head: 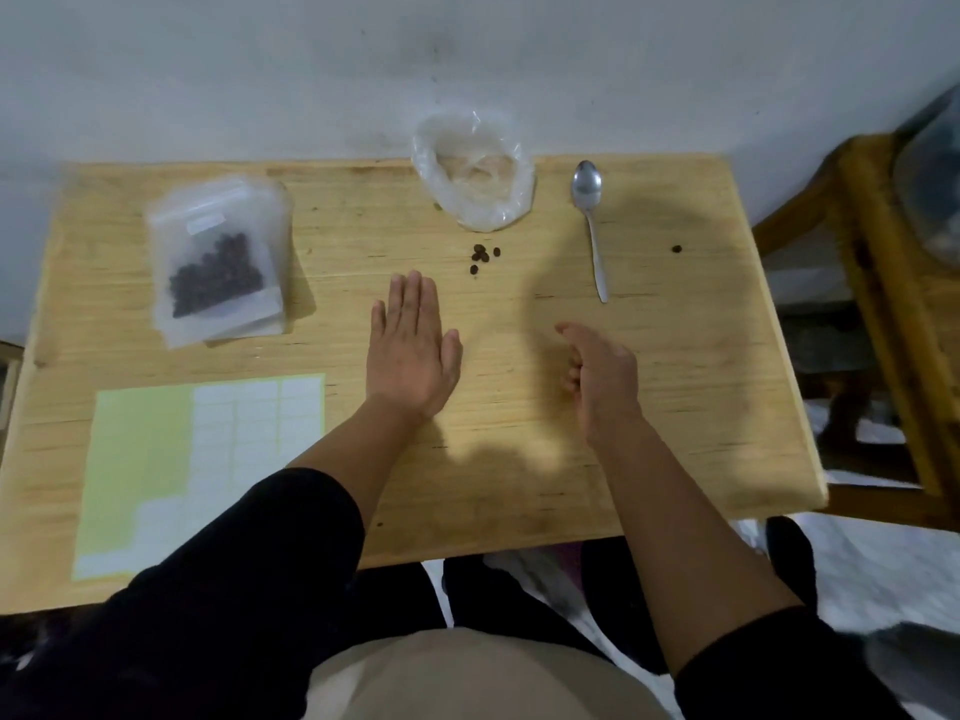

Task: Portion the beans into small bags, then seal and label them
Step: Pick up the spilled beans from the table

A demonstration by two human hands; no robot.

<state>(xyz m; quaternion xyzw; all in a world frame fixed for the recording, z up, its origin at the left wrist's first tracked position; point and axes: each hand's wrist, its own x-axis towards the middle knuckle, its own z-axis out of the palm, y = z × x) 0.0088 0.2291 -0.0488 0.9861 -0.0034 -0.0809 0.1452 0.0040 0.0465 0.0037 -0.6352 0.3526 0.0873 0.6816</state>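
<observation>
Head view: one filled, labelled bag (218,265) lies left of the empty plastic bag (474,171); stray beans (482,256) remain; left hand (410,350) flat, right hand (602,374) loosely curled, empty.

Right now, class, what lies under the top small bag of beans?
Under the top small bag, edges of more frosted bags show in a stack on the table. Their contents are covered.

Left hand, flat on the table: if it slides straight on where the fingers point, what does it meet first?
Probably nothing: the left hand points past the loose dark beans, over bare light wooden table.
</observation>
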